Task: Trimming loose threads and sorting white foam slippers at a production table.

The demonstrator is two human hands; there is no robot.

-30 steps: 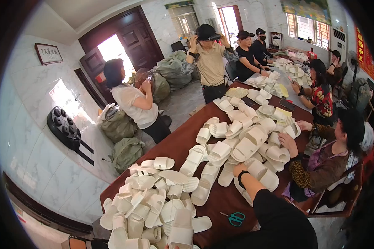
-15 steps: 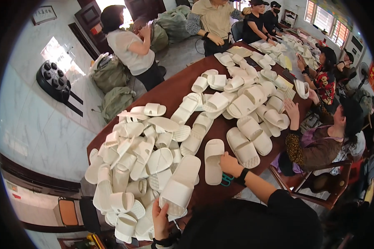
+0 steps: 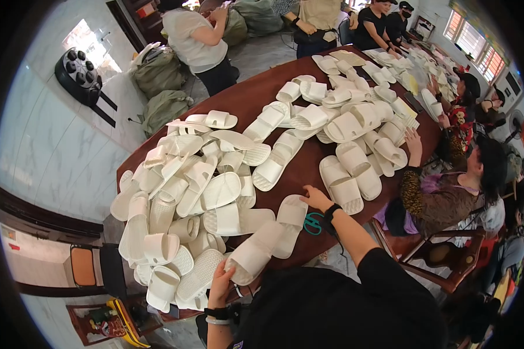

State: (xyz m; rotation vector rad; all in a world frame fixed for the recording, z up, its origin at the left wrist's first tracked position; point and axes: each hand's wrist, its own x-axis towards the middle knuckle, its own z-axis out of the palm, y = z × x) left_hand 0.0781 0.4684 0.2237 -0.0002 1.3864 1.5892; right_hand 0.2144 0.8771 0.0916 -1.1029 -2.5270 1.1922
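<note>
My left hand (image 3: 220,284) is closed on the strap end of an off-white slipper (image 3: 251,256), tilted above the near table edge. The far end of this slipper overlaps a second off-white slipper (image 3: 292,224) lying on the brown tabletop. Beside that second slipper's upper right corner is my right hand (image 3: 319,199), its fingers apart and a fingertip at the slipper's edge. Just below the right wrist lie teal-handled scissors (image 3: 313,224). To the left, a heap of off-white slippers (image 3: 183,192) spreads close to my left hand.
More slippers (image 3: 355,125) cover the middle of the brown table (image 3: 215,104). At the right sits a co-worker (image 3: 448,198) with a hand over the table edge, by a wooden chair (image 3: 442,253). Across the table a person in a white top (image 3: 195,41) stands near green sacks (image 3: 160,72).
My left hand has tilted its slipper to the right, over the second slipper. My right hand has shifted from that second slipper's side to its upper corner. The view has shifted slightly.
</note>
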